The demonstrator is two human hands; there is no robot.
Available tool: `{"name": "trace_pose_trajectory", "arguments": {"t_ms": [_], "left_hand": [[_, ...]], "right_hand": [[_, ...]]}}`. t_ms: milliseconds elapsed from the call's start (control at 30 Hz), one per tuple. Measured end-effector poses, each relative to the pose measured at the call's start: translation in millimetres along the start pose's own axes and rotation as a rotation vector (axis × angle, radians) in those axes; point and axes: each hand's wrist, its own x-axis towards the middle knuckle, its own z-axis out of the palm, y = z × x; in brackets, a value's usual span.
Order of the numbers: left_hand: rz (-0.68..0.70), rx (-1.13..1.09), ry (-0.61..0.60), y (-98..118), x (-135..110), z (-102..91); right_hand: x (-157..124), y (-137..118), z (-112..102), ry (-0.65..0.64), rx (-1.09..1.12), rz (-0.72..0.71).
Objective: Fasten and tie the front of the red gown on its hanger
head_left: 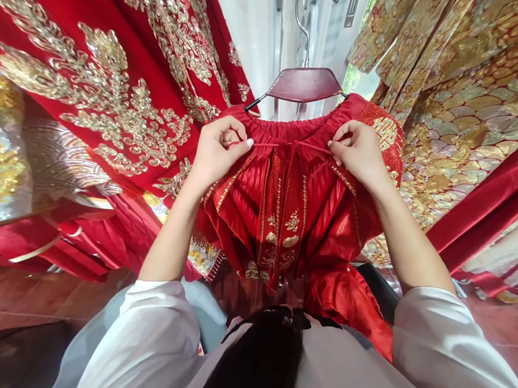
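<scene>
A red pleated skirt with gold embroidery hangs by its gathered waistband from a dark wooden hanger. A thin red drawstring runs taut across the waistband. My left hand pinches the string's left end, fingers closed. My right hand pinches the string's right end at the waistband, fingers closed too. Both hands sit level with each other, about a skirt's width apart.
Red garments with heavy gold sequin embroidery hang close on the left. Gold scale-patterned garments hang close on the right. A metal hook and bright window lie behind the hanger. Reddish floor tiles show below.
</scene>
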Motion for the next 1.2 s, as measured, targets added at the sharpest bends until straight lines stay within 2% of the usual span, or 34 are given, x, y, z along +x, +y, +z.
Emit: {"name": "trace_pose_trajectory", "arguments": {"t_ms": [67, 133, 233, 300, 367, 400, 467, 567, 667, 767, 900, 1000, 1100, 1200], "left_hand": [[-0.018, 0.048, -0.107, 7.5, -4.6, -5.5], [-0.043, 0.235, -0.105, 14.7, -9.0, -6.0], [-0.066, 0.521, 0.018, 21.8, -12.8, 1.8], [-0.057, 0.542, 0.093, 22.6, -11.3, 8.9], [-0.039, 0.481, 0.172, 21.4, -5.8, 15.2], [-0.03, 0.444, 0.211, 20.6, -2.0, 18.1], [0.003, 0.355, 0.258, 19.9, 6.0, 25.0], [0.073, 0.164, 0.189, 20.4, 13.8, 41.4], [0.103, 0.02, 0.068, 18.9, 14.5, 61.0], [0.082, -0.034, 0.047, 13.7, 12.4, 72.3], [0.037, -0.064, 0.045, 8.8, 10.5, 72.8], [0.012, 0.01, 0.03, 10.7, 9.0, 71.0], [-0.001, 0.133, -0.018, 14.9, 7.2, 69.9], [0.008, 0.227, -0.09, 16.8, 5.2, 69.2]], "right_hand": [[-3.6, -5.0, -4.4, -0.15, 0.067, 0.075], [-6.2, -9.1, -7.5, -0.301, 0.119, 0.132], [-7.4, -15.0, -9.0, -0.501, 0.189, 0.156], [-7.5, -19.6, -8.2, -0.614, 0.227, 0.141], [-7.6, -23.9, -5.7, -0.666, 0.274, 0.103], [-7.4, -25.4, -3.4, -0.649, 0.312, 0.077], [-6.2, -26.0, 3.9, -0.523, 0.412, 0.026], [-2.0, -21.1, 21.6, -0.283, 0.489, -0.035], [1.4, -12.9, 41.5, -0.149, 0.381, -0.139], [0.4, -4.8, 55.4, -0.055, 0.153, -0.293], [-3.8, 4.5, 61.8, 0.001, -0.179, -0.478], [-5.3, 10.0, 62.5, 0.008, -0.327, -0.525], [-5.7, 12.4, 62.4, -0.02, -0.356, -0.508], [-6.1, 10.7, 61.0, -0.046, -0.274, -0.458]]}}
